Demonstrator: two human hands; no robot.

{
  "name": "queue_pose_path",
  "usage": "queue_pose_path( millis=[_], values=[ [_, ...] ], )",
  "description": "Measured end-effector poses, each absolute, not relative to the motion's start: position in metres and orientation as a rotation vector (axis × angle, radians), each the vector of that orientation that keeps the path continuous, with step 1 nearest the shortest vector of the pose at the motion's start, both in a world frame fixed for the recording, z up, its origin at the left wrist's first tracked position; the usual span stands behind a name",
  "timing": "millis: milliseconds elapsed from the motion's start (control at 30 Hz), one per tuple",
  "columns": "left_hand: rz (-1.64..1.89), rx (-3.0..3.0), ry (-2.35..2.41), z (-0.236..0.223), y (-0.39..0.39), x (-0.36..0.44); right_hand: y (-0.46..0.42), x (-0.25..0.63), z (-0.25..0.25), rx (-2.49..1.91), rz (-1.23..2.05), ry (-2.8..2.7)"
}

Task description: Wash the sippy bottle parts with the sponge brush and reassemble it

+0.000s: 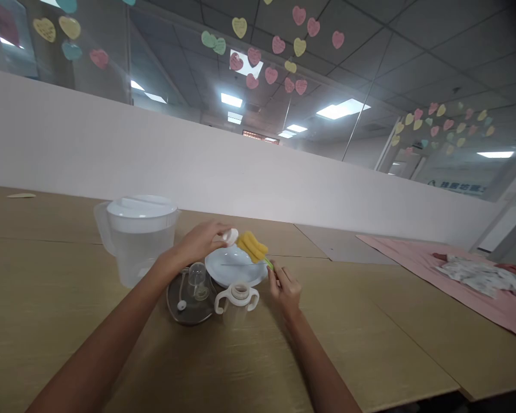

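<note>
Pinched in the fingers of my left hand (204, 240) is a small white cap-like piece (230, 237). My right hand (286, 287) grips the green handle of a yellow sponge brush (252, 247). The sponge head is close beside the white piece; whether they touch I cannot tell. Both are above a white bowl (236, 272). In front of the bowl stands a clear baby bottle (236, 310) with two white handles and an uncovered neck. On a dark round tray (184, 315) to its left lie a clear dome cover (196, 275) and a thin straw with a weighted end (181, 301).
A lidded clear pitcher (144, 246) stands left of my left forearm. At the right, a pink cloth (395, 252) carries a patterned garment (477, 272). Behind the wooden table (348, 344) runs a white low wall (241, 183) below glass with heart-shaped notes.
</note>
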State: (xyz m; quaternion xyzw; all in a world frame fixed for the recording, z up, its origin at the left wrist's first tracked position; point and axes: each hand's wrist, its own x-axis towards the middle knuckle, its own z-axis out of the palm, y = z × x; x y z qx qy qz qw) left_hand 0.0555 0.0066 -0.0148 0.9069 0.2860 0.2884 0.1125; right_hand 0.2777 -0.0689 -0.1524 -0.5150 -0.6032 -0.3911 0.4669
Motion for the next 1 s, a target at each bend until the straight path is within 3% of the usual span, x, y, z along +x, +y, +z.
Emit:
queue_pose_path(
  millis=[333, 667, 1000],
  values=[
    [0.784, 2.4, 0.478, -0.012, -0.005, 0.061, -0.063, 0.282, -0.155, -1.357, -0.821, -1.511],
    [1.06, 2.724, 0.916, -0.012, -0.004, 0.06, -0.07, 0.275, -0.151, -1.222, -0.871, -1.463],
    [0.957, 2.799, 0.74, -0.013, -0.016, 0.07, -0.064, 0.279, -0.153, -1.381, -0.792, -1.498]
  ],
)
